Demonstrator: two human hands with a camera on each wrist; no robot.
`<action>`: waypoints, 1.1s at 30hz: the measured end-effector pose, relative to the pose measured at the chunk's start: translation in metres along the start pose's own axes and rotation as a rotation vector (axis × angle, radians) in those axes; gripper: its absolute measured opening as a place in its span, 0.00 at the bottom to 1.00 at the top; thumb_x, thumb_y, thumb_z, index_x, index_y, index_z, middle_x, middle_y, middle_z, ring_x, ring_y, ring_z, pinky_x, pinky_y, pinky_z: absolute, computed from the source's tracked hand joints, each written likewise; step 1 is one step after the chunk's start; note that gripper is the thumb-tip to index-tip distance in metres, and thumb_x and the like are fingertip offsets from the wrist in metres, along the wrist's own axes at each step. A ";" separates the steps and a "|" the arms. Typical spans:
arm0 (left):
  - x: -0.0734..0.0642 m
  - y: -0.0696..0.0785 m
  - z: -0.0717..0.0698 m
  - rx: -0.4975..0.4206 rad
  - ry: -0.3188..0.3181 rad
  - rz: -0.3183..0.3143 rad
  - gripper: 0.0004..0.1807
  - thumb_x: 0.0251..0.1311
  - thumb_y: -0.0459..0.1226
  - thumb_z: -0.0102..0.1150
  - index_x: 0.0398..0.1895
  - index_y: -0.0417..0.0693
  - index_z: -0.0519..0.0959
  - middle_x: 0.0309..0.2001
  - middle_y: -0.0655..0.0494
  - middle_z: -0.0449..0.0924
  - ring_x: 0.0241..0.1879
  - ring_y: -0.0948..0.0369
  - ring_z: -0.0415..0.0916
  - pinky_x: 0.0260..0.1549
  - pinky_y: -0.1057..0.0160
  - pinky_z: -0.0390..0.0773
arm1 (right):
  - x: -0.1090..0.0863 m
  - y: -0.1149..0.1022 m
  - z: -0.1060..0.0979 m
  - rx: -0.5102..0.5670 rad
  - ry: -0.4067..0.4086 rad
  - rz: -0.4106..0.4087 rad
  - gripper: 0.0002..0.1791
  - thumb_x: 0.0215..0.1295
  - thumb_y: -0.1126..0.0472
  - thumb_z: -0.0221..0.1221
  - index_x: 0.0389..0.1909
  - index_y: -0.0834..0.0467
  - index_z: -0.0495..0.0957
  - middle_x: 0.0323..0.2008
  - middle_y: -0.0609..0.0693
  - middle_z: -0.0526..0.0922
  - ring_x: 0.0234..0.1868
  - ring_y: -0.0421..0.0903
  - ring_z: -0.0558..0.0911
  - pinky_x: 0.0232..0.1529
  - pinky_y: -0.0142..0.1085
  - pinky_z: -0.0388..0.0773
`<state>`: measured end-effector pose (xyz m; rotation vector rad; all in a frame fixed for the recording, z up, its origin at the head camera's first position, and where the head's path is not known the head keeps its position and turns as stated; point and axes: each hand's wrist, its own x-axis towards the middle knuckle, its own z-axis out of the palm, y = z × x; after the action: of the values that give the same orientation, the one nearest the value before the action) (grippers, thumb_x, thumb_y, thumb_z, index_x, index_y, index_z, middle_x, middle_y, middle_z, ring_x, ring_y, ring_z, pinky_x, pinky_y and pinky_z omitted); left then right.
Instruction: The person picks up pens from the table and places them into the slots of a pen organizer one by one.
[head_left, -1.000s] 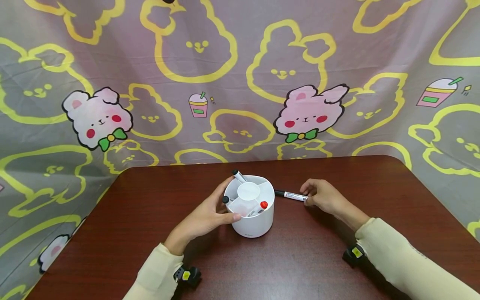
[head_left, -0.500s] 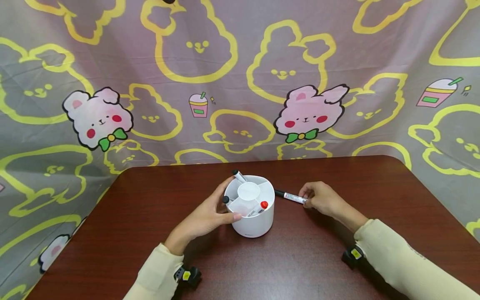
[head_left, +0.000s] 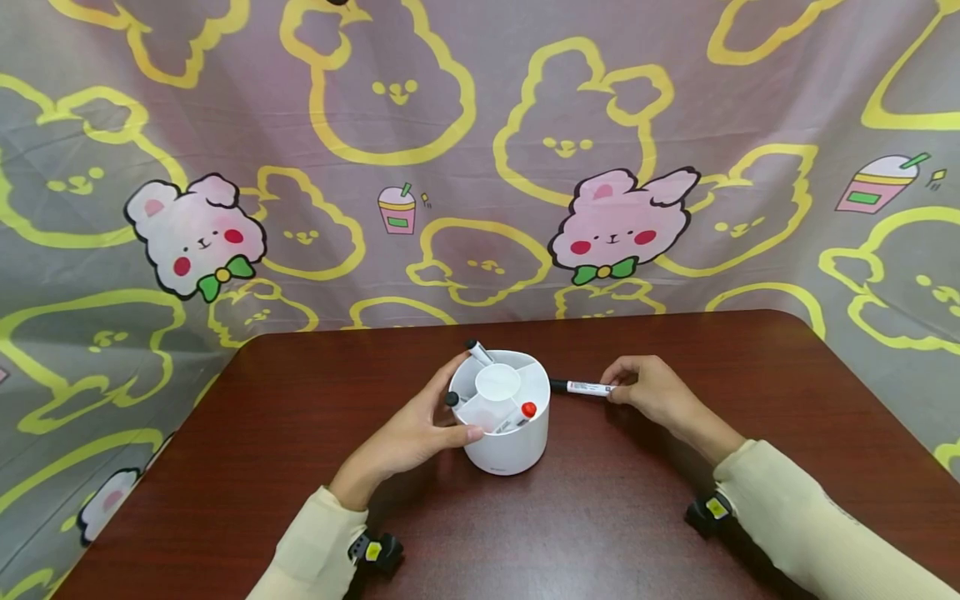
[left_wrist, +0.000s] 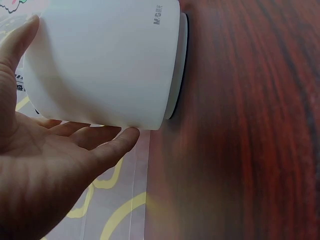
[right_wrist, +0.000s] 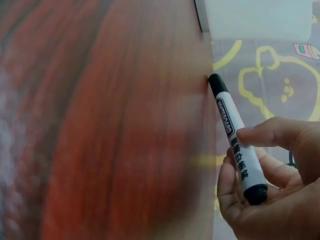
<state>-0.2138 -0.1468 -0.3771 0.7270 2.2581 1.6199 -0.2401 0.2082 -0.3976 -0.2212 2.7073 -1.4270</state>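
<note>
My left hand point(head_left: 408, 435) grips a round white pen holder point(head_left: 508, 454) by its left side, with the thumb at the front rim and the other fingers round the far side. Inside its compartments stand a red-capped marker point(head_left: 528, 410) and two black-capped ones, one at the back point(head_left: 480, 352) and one at the left point(head_left: 452, 400). Just right of the holder, my right hand point(head_left: 649, 393) pinches a whiteboard marker point(right_wrist: 235, 135) between thumb and fingers near its rear end. The marker's black cap points toward the holder; its white barrel carries black lettering.
Everything is on a dark reddish-brown wooden table point(head_left: 585, 533). Behind it hangs a grey-pink cloth point(head_left: 465, 92) with yellow outlines and cartoon rabbits. Black wrist cameras sit under the left sleeve point(head_left: 318, 542) and the right sleeve point(head_left: 795, 496).
The right hand has shifted slightly, swinging the marker's rear end away from me so that it lies more level across the head view. The left hand and pen holder have stayed put.
</note>
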 end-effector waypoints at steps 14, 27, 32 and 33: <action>0.000 -0.001 0.000 0.003 -0.003 0.011 0.54 0.64 0.38 0.73 0.85 0.58 0.48 0.77 0.44 0.61 0.69 0.46 0.70 0.69 0.42 0.72 | -0.001 -0.004 -0.009 0.126 0.130 0.023 0.08 0.64 0.70 0.67 0.43 0.66 0.82 0.29 0.47 0.80 0.31 0.45 0.76 0.31 0.35 0.77; 0.000 -0.003 -0.001 0.019 0.005 -0.015 0.55 0.63 0.40 0.74 0.86 0.60 0.47 0.79 0.47 0.59 0.71 0.47 0.69 0.70 0.43 0.71 | -0.003 -0.009 -0.015 0.366 0.199 -0.061 0.16 0.70 0.72 0.62 0.53 0.71 0.70 0.37 0.41 0.82 0.38 0.32 0.84 0.44 0.29 0.86; 0.000 -0.002 -0.001 0.013 0.009 -0.031 0.56 0.62 0.39 0.75 0.86 0.63 0.47 0.80 0.50 0.58 0.73 0.48 0.67 0.72 0.44 0.70 | -0.004 -0.013 -0.017 0.490 0.216 -0.122 0.15 0.71 0.75 0.58 0.54 0.67 0.67 0.38 0.40 0.85 0.39 0.33 0.86 0.44 0.31 0.87; 0.000 -0.002 -0.001 0.010 0.007 -0.027 0.56 0.62 0.39 0.74 0.86 0.63 0.47 0.80 0.50 0.58 0.73 0.48 0.68 0.71 0.43 0.70 | -0.005 -0.013 -0.017 0.509 0.217 -0.133 0.15 0.72 0.75 0.57 0.54 0.65 0.67 0.38 0.40 0.85 0.40 0.34 0.87 0.44 0.31 0.87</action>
<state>-0.2151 -0.1483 -0.3787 0.6912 2.2725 1.6020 -0.2365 0.2156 -0.3766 -0.2244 2.3996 -2.2318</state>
